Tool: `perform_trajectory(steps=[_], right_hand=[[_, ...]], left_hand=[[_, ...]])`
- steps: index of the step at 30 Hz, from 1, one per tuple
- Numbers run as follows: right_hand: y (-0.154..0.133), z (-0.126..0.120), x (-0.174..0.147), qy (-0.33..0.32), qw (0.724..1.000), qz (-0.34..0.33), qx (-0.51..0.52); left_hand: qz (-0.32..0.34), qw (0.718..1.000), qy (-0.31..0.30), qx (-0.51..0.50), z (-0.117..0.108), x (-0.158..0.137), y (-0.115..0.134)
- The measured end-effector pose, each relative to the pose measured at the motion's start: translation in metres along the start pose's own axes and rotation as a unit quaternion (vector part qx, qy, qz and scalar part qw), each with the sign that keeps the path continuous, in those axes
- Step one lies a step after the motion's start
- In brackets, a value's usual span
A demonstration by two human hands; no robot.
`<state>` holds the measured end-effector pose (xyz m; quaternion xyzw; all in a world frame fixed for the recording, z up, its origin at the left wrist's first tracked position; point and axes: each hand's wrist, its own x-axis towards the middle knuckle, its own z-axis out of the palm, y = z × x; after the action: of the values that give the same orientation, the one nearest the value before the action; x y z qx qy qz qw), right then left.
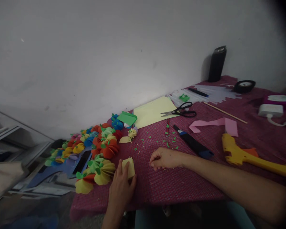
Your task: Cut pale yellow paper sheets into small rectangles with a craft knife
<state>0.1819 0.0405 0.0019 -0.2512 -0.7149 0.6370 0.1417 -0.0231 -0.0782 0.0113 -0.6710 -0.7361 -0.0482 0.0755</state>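
Note:
My left hand (122,184) rests at the table's near left, its fingers over a small stack of pale yellow paper (131,167) and the thumb along the side. My right hand (165,158) is just above or on the tablecloth to the right, fingers curled in towards the thumb; whether anything is between them is hidden. Green paper scraps (173,139) lie scattered beyond it. Folded paper pumpkins (105,171) in yellow, orange, green and blue crowd the table left of my left hand. A small heap of yellow paper bits (132,135) sits behind the stack.
Black-handled scissors (178,111) lie partly on pale yellow sheets (150,111). A blue-black cutter (193,143), a pink paper strip (212,123) and a yellow glue gun (243,152) are on the right. Farther back are glue sticks (212,92), a wooden stick (225,112) and a black bottle (217,65).

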Motion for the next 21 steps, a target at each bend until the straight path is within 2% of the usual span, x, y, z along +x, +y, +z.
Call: perform_trajectory(steps=[4,8,17,21], right_hand=[[0.001,0.000,0.001,-0.004,1.000,0.004,0.000],[0.002,-0.001,0.002,-0.007,1.000,0.003,-0.002],[-0.001,0.001,0.000,-0.012,1.000,0.007,-0.005],[-0.005,0.000,-0.002,-0.018,1.000,0.011,-0.022]], left_hand=[[0.016,0.999,-0.039,-0.016,0.002,-0.006,-0.014],[0.041,0.998,-0.045,-0.020,0.006,-0.006,-0.025],[0.072,0.996,-0.044,-0.005,0.013,-0.004,-0.029],[0.099,0.992,-0.076,0.007,0.011,-0.005,-0.036]])
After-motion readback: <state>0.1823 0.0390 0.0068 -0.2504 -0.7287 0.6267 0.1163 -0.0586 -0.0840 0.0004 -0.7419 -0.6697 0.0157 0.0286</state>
